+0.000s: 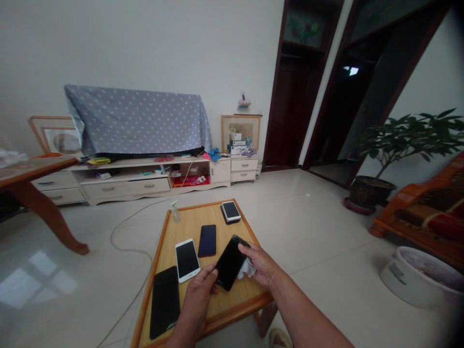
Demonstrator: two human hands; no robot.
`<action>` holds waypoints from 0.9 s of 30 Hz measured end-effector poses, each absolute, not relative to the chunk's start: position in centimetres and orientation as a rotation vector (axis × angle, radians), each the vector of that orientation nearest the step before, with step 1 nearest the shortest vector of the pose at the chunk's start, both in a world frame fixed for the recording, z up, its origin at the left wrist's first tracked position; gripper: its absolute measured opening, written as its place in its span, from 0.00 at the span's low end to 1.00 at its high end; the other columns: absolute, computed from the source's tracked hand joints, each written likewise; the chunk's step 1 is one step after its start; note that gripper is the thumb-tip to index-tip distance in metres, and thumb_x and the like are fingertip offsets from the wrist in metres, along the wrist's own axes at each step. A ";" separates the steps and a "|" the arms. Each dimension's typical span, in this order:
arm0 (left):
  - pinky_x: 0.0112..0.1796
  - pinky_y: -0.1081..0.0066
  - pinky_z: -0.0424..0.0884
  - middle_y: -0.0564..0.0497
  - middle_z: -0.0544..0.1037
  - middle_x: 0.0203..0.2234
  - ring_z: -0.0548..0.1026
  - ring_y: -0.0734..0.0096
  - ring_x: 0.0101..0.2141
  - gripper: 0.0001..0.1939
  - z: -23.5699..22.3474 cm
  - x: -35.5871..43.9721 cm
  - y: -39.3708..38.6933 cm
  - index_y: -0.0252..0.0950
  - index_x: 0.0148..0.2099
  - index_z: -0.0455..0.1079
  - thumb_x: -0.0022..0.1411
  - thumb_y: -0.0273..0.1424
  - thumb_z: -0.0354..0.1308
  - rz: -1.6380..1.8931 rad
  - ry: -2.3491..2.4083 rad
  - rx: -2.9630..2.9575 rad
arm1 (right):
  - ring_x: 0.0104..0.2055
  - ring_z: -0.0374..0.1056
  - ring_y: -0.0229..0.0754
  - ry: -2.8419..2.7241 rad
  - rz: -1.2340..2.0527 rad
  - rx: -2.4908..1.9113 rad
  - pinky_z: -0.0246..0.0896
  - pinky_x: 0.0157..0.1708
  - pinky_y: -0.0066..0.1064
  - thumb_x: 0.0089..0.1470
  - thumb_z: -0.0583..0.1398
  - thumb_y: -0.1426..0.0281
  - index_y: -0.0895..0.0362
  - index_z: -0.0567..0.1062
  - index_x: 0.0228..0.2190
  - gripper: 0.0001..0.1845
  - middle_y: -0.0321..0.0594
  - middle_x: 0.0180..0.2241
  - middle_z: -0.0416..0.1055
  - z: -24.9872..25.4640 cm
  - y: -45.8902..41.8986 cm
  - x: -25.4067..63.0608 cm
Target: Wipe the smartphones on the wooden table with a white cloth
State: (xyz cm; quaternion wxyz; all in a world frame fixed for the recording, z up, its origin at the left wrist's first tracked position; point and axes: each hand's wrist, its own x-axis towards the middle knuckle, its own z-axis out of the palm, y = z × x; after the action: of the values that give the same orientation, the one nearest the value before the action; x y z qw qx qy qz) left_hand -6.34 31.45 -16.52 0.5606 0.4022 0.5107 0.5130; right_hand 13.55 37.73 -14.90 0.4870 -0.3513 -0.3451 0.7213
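holding the black phone (230,265) aslant over the near right part of the table (203,215), i have the left hand (204,282) pinching its lower left edge, thumb on the front, fingers mostly behind. the right hand (261,262) pinches the opposite edge, thumb on the glass, with a pale cloth (247,268) bunched by its fingers. whether the cloth touches the back, i can't tell. by my judgement, the left hand should carry the weight by the rim, so that the right can work the cloth lightly and no bare thumb marks the glass. i'd hold it low, clear of the white phone (187,260) and blue phone (207,240), in case it slips.
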 end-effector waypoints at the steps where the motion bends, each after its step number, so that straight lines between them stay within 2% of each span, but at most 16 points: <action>1: 0.34 0.73 0.66 0.47 0.82 0.44 0.73 0.69 0.36 0.25 -16.5 -6.2 31.5 0.37 0.52 0.78 0.56 0.45 0.67 1.206 1.177 0.921 | 0.33 0.74 0.41 -0.842 1.754 -0.859 0.68 0.34 0.30 0.46 0.73 0.56 0.59 0.78 0.40 0.25 0.41 0.34 0.78 -14.9 37.8 13.5; 5: 0.34 0.73 0.67 0.45 0.81 0.44 0.75 0.68 0.37 0.25 -16.5 -6.0 31.4 0.36 0.52 0.77 0.55 0.43 0.68 1.225 1.068 0.760 | 0.32 0.73 0.41 -0.840 1.727 -0.867 0.67 0.33 0.30 0.48 0.71 0.53 0.59 0.78 0.37 0.24 0.41 0.33 0.78 -15.3 38.1 13.6; 10: 0.32 0.74 0.69 0.45 0.81 0.41 0.76 0.70 0.34 0.22 -16.5 -6.4 31.5 0.33 0.48 0.78 0.55 0.41 0.69 1.289 0.982 0.605 | 0.27 0.70 0.39 -0.898 1.644 -0.964 0.63 0.28 0.27 0.48 0.69 0.52 0.59 0.77 0.32 0.22 0.38 0.27 0.76 -15.5 38.3 14.0; 15: 0.39 0.71 0.74 0.44 0.82 0.43 0.79 0.66 0.41 0.18 -16.0 -7.0 31.9 0.31 0.46 0.77 0.57 0.38 0.69 1.332 0.932 0.482 | 0.38 0.74 0.43 -1.001 1.654 -0.997 0.65 0.34 0.28 0.45 0.70 0.58 0.59 0.80 0.41 0.23 0.44 0.40 0.80 -15.2 37.8 14.3; 18: 0.44 0.69 0.75 0.43 0.82 0.45 0.79 0.64 0.45 0.17 -15.7 -7.3 32.3 0.32 0.48 0.76 0.60 0.37 0.67 1.345 0.942 0.421 | 0.35 0.74 0.43 -1.045 1.773 -0.968 0.64 0.31 0.28 0.45 0.70 0.61 0.59 0.80 0.39 0.21 0.42 0.37 0.79 -15.3 37.4 14.1; 20: 0.41 0.70 0.76 0.45 0.82 0.44 0.80 0.67 0.41 0.16 -15.8 -7.4 32.6 0.34 0.49 0.75 0.62 0.37 0.65 1.383 0.975 0.365 | 0.31 0.71 0.40 -1.019 1.817 -0.942 0.62 0.29 0.27 0.44 0.69 0.63 0.60 0.78 0.35 0.16 0.39 0.31 0.77 -15.7 37.0 13.7; 23: 0.31 0.73 0.73 0.49 0.82 0.36 0.78 0.73 0.30 0.14 -16.4 -7.3 32.8 0.37 0.46 0.72 0.64 0.41 0.62 1.432 1.010 0.279 | 0.26 0.66 0.35 -0.871 1.770 -0.948 0.59 0.26 0.25 0.42 0.69 0.66 0.57 0.72 0.30 0.13 0.32 0.25 0.71 -16.3 36.3 12.4; 27: 0.32 0.72 0.72 0.48 0.81 0.33 0.78 0.71 0.29 0.19 -17.5 -6.5 32.6 0.36 0.43 0.69 0.62 0.47 0.62 1.408 1.027 0.323 | 0.25 0.67 0.36 -0.775 1.761 -0.991 0.59 0.25 0.26 0.41 0.67 0.67 0.56 0.70 0.33 0.16 0.32 0.26 0.71 -17.1 34.8 10.3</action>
State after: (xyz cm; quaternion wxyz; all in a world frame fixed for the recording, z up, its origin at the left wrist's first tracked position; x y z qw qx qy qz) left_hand -6.48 32.61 -17.46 0.6325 0.1412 0.4487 0.6154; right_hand 10.25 34.79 -17.06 0.4695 -0.4044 -0.3162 0.7183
